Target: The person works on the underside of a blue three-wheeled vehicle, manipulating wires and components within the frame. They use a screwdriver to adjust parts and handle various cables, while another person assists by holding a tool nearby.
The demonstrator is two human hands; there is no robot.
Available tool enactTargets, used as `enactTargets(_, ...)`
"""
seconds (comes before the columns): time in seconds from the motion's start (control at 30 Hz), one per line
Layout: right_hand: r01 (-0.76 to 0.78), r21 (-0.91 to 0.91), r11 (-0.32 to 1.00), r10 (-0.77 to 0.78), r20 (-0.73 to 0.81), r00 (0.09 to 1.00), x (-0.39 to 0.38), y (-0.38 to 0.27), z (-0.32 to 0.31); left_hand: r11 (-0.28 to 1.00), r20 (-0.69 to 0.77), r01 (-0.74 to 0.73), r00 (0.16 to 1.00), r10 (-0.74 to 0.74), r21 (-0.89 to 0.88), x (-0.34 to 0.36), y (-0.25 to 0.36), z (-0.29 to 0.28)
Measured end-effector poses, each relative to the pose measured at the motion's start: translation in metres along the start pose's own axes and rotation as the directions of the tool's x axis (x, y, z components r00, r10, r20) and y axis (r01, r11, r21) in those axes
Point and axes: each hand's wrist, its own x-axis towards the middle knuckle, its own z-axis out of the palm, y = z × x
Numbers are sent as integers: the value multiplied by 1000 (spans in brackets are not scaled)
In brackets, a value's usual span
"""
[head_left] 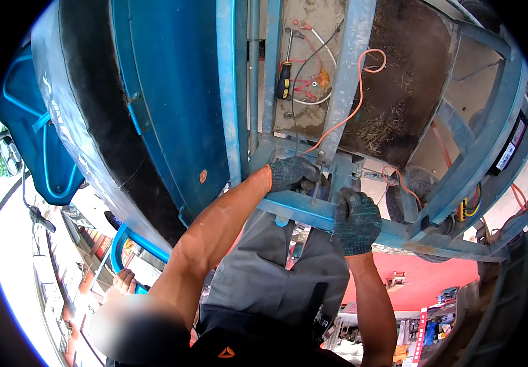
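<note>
Blue painted metal fills most of the view: a frame [313, 211] of flat bars and square tubes, with paint worn and dusty in places. Both hands wear dark grey knitted gloves with a speckled texture. The left hand [293, 173] is closed around a small metal part where an upright bar meets the crossbar; what the part is I cannot tell. The right hand [357, 221] grips the crossbar itself from below, fingers curled over its edge. The two hands are near each other, not touching.

Behind the frame, a screwdriver [284, 78] with a black and yellow handle and a thin steel shaft lies among loose wires [313, 79], red, white and black. An orange cable [352, 110] runs in a long curve from a loop at the top down toward the left hand. The surface behind is brown and rough, with dry straw on it.

On the right, a black rectangular box [508, 147] carries a white and red label on its side. At the left, a large blue curved panel [166, 92] with a black rubber edge bends away. Low at the right, coloured packages [435, 330] stand near a red wall. Another person's hand [123, 282] holds a blue tube at the lower left.
</note>
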Motion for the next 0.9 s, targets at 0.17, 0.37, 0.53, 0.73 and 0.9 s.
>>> enactTargets(0.17, 11, 1, 1000, -11, -12, 1000, 2, -2, -1, 749, -215, -38, 947, 237, 662, -20, 28, 48)
enactTargets(0.37, -8, 38, 999, 6, 28, 1000, 4, -3, -3, 973, -12, -166, 985, 170, 161, 8, -8, -7)
enactTargets(0.53, -307, 233, 923, 249, 244, 937, 8, 1, -8, 866, -180, -156, 946, 269, 475, -16, 16, 30)
enactTargets(0.73, -278, 104, 955, 211, 420, 882, 52, -5, -10, 956, -73, -206, 972, 225, 207, -9, 13, 15)
enactTargets(0.9, -420, 359, 833, 229, 468, 854, 63, -7, 25, 937, -154, -167, 963, 222, 307, -11, 14, 23)
